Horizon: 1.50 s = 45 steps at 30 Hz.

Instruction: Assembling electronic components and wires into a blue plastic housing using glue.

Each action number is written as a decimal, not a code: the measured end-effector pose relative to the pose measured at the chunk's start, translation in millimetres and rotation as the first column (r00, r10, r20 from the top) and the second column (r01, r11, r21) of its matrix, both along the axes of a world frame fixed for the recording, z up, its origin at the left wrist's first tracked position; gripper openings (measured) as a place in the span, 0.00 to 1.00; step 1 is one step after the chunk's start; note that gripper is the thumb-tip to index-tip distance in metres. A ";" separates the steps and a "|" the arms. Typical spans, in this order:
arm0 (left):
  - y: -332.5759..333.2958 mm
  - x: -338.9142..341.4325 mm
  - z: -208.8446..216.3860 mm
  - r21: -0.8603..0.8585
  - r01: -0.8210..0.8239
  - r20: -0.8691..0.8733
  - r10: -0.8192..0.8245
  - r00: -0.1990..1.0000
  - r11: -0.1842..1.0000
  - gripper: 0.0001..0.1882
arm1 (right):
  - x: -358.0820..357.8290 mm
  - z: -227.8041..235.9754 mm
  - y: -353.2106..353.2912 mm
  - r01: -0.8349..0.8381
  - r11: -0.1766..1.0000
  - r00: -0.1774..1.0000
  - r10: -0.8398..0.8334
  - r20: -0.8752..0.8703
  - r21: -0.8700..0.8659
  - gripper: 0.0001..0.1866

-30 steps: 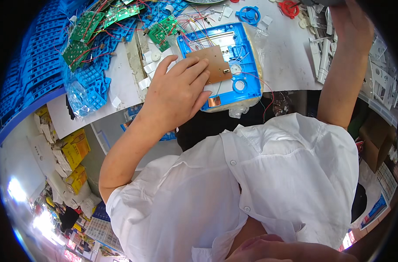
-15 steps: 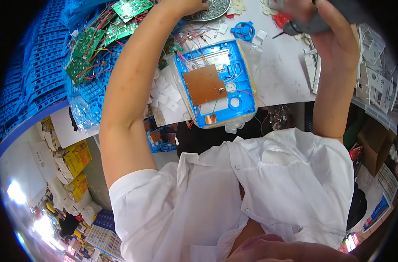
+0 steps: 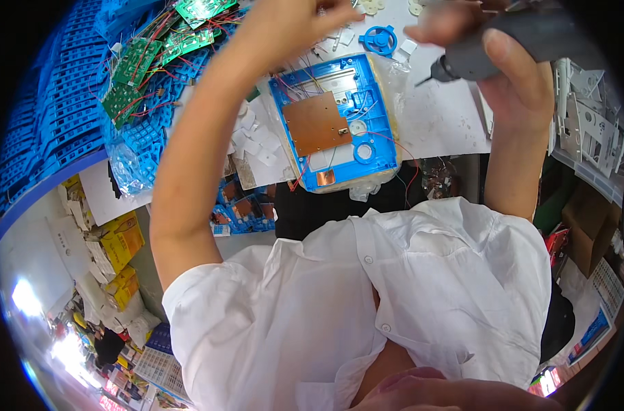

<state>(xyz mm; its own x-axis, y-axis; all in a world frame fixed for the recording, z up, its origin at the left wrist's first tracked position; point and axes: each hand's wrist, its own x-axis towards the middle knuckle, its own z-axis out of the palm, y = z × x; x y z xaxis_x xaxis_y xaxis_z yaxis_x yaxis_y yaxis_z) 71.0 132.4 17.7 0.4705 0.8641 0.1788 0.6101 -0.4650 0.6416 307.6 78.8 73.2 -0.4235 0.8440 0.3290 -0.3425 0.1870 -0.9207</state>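
My right hand [image 3: 514, 72] grips a dark grey electric screwdriver [image 3: 473, 58], its thin bit pointing left and down over the table. My left hand [image 3: 295, 27] is near the top edge, its fingers drawn together; anything small between them is too blurred to name. Between and below the hands lies a blue plastic housing [image 3: 384, 130] with its inside facing up. A brown circuit board [image 3: 316, 123] sits in it, slightly askew, with thin wires running out. A small copper-coloured piece [image 3: 325, 178] is at the housing's near edge.
Green circuit boards [image 3: 135, 61] with red wires and stacked blue plastic frames [image 3: 48, 89] fill the left. White pieces [image 3: 260, 144] lie beside the housing. A blue ring part [image 3: 378, 41] is beyond it. White plastic parts [image 3: 592, 116] fill a bin at right.
My left hand has come away from the metal dish of screws, toward the right and nearer. The screwdriver has shifted slightly left and nearer, its bit now lower. The view has shifted slightly.
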 end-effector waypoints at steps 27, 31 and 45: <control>0.4 -12.7 -27.6 0.171 -0.122 0.151 0.096 0.984 0.978 0.04 | -14.8 -18.1 -9.4 -0.254 0.956 0.928 0.284 -0.241 0.149 0.15; 50.5 -17.7 -58.4 0.450 -0.151 -0.473 0.379 0.796 0.880 0.12 | -28.3 -31.9 -2.1 -0.321 0.923 0.918 0.359 -0.171 0.214 0.16; 56.1 -21.9 -67.6 0.561 -0.204 -0.296 0.425 0.856 0.802 0.11 | -78.6 -59.0 -56.2 -0.294 0.956 0.954 0.295 -0.059 0.025 0.15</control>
<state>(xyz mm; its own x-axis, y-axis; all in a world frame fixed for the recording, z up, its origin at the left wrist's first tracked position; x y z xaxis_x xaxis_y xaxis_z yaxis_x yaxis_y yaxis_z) 49.2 188.5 -49.9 0.3116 0.8180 0.4836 0.9220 -0.3833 0.0542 229.0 22.6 14.2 -0.6312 0.6795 0.3740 -0.4398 0.0836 -0.8942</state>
